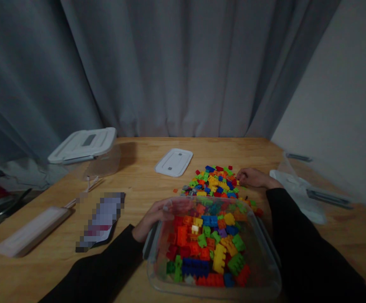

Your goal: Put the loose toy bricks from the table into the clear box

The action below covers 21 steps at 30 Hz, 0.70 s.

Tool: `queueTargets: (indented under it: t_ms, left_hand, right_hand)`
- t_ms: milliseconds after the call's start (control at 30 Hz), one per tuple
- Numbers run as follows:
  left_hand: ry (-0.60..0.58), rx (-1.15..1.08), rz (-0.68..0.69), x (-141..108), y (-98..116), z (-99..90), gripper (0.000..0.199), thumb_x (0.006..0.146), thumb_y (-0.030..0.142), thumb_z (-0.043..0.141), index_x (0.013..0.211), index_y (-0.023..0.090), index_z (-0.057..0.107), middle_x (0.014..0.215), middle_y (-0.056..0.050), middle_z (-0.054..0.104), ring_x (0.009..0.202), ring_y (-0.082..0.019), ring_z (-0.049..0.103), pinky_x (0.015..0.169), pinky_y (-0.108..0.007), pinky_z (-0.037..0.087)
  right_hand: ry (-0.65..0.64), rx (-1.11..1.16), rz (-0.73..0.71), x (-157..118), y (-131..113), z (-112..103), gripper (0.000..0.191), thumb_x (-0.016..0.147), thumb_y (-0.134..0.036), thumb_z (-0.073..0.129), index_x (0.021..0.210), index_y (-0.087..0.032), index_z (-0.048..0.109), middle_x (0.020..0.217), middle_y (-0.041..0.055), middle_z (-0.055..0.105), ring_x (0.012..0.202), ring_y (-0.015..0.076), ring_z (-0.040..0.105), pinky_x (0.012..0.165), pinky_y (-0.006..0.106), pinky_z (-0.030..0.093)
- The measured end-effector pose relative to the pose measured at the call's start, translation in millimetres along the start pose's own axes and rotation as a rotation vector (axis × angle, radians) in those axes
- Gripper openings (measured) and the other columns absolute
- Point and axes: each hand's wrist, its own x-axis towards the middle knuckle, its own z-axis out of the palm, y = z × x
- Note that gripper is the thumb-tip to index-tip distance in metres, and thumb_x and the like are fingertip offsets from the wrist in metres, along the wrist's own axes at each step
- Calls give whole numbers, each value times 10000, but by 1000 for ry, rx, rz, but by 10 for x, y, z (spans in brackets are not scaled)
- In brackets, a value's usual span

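A clear plastic box [214, 290] with large colourful building bricks [219, 257] inside stands at the near edge of the table. My left hand [154, 216] rests at its far left corner, the fingers reaching behind the rim and partly hidden by the plastic. Beyond the box lies a heap of smaller bricks [214, 182] in many colours. My right hand [251, 177] is at the right side of this heap, its curled fingertips touching the outermost bricks; whether a brick is between them is too small to tell.
A lidded clear box [105, 162] stands at the back left, a white lid [174, 162] behind the heap. Left are a power strip [34, 231] and a pixelated flat item [103, 219]. An open clear box [315, 176] lies right, by a whitish bag [305, 198].
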Motion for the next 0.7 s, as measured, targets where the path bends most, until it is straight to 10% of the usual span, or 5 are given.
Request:
queueTargets:
  t_ms: [700]
  left_hand:
    - [-6, -56, 21, 12, -49, -45, 561, 687, 146, 621, 1234, 182, 742, 1304, -125, 739, 1317, -376, 597, 1193, -562, 326]
  right_hand:
    - [-19, 23, 10, -55, -80, -11, 268, 671, -97, 638, 906, -174, 741, 866, 51, 786, 763, 180, 679, 645, 242, 480]
